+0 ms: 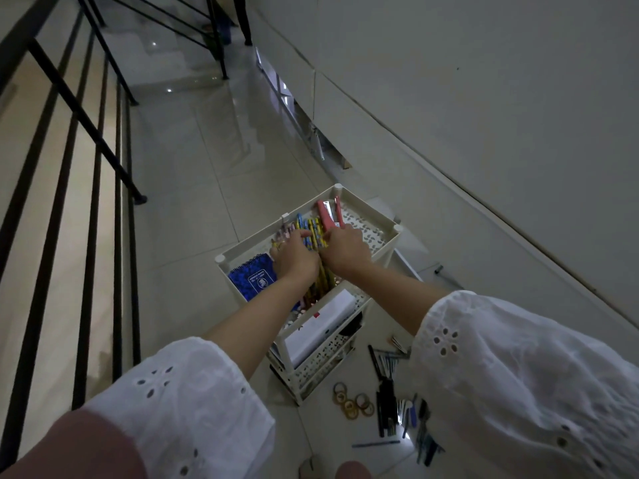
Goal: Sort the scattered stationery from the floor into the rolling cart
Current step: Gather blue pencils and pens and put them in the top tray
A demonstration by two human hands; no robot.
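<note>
A cream rolling cart (363, 198) stands on the tiled floor. Its top tray holds a blue spiral notebook (254, 276), a row of patterned pencils (313, 229) and a pink stapler (326, 212). Both my hands are in that tray. My left hand (294, 252) lies on the pencils, fingers spread over them. My right hand (344, 248) is curled over the pencils beside the stapler; the fingertips are hidden. White paper (325, 321) lies on the shelf below. On the floor to the right of the cart lie dark pens (385, 392) and tape rolls (352, 404).
A black railing (79, 108) runs along the left with a stairwell behind it. A grey wall (484, 115) closes the right side. One blue pen (375, 444) lies apart near my feet. Another small dark object (439, 269) lies by the wall.
</note>
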